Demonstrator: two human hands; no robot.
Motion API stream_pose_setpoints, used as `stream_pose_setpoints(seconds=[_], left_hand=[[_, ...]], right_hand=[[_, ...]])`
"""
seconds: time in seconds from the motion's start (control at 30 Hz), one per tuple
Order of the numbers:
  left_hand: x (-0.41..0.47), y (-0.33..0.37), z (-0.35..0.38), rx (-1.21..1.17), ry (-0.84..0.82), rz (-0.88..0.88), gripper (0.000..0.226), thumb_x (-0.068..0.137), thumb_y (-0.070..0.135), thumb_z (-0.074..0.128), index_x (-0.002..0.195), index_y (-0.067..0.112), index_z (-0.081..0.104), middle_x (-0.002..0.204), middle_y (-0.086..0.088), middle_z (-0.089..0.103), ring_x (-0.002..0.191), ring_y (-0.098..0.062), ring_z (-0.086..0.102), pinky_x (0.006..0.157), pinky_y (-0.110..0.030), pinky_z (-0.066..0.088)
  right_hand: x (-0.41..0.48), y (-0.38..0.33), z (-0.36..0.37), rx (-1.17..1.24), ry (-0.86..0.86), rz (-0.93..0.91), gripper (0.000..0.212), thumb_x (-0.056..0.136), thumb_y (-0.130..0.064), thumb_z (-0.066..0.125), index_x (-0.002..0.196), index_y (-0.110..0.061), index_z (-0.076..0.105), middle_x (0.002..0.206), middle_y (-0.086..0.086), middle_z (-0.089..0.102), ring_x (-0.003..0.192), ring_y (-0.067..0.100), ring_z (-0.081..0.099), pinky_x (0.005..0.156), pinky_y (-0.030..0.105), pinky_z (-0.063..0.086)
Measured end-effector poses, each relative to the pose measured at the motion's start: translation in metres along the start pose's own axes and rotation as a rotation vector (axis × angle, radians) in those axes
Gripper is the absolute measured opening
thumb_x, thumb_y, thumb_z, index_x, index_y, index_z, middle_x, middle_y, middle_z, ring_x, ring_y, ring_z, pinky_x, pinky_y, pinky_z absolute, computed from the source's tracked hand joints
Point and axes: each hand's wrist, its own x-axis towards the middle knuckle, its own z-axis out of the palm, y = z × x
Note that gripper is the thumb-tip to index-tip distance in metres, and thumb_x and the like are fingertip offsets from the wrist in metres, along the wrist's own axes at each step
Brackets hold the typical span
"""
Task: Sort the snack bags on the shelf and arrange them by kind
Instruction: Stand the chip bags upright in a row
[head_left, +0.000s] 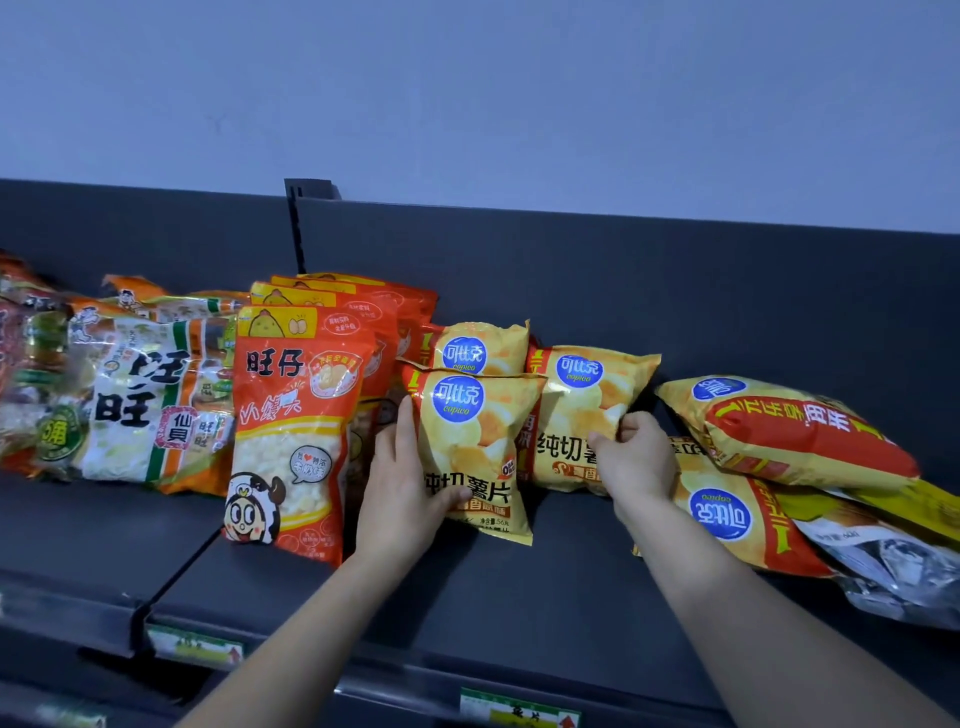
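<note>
The left hand is gripping the front chip bag, a yellow pack standing upright on the dark shelf. Its fingers are lying straight up the bag's left edge while the thumb is curling over the lower front. The right hand is pinching the second chip bag of the same kind, its fingers curling tightly round that bag's right edge.

Just left of the left fingers, a row of orange-red puff bags is standing, the nearest one touching the back of the hand and leaving only a narrow gap. Further left, white-and-green rice cracker bags are leaning in a loose pile. Behind the front chip bag, above the left fingertips, a third yellow bag is peeking out.

Right of the right fingers, two more yellow chip bags are lying flat and upside down, the upper one resting on the lower one, which is sitting just beside the right wrist. A silver foil pack is lying further right. Price labels are showing on the shelf's front edge, nearer than both hands.
</note>
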Motion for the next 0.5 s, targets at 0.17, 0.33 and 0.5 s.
stream_pose_setpoints(seconds=[0.17, 0.33, 0.5], left_hand=[[0.007, 0.008, 0.01, 0.035, -0.003, -0.008, 0.124, 0.069, 0.039, 0.084, 0.154, 0.024, -0.005, 0.142, -0.006, 0.028, 0.134, -0.025, 0.034, 0.1, -0.037, 0.041], [0.013, 0.012, 0.014, 0.08, -0.043, -0.042, 0.124, 0.073, 0.044, 0.08, 0.152, 0.024, -0.013, 0.144, -0.009, 0.025, 0.133, -0.028, 0.032, 0.099, -0.039, 0.041], [0.009, 0.007, 0.012, 0.15, -0.066, -0.04, 0.124, 0.075, 0.055, 0.073, 0.151, 0.022, -0.018, 0.151, -0.009, 0.018, 0.136, -0.029, 0.031, 0.098, -0.042, 0.044]], right_hand=[[-0.009, 0.015, 0.001, -0.035, 0.122, -0.125, 0.015, 0.09, -0.017, 0.066, 0.099, -0.015, 0.054, 0.096, -0.002, 0.059, 0.088, 0.019, 0.054, 0.073, 0.029, 0.04], [0.002, 0.014, -0.001, -0.139, 0.101, -0.106, 0.013, 0.089, -0.001, 0.056, 0.093, -0.014, 0.055, 0.092, 0.0, 0.058, 0.087, 0.024, 0.054, 0.069, 0.029, 0.039], [0.007, 0.016, -0.003, -0.196, -0.026, -0.062, 0.027, 0.086, 0.002, 0.055, 0.11, -0.009, 0.057, 0.107, 0.008, 0.064, 0.1, 0.03, 0.059, 0.072, 0.029, 0.041]])
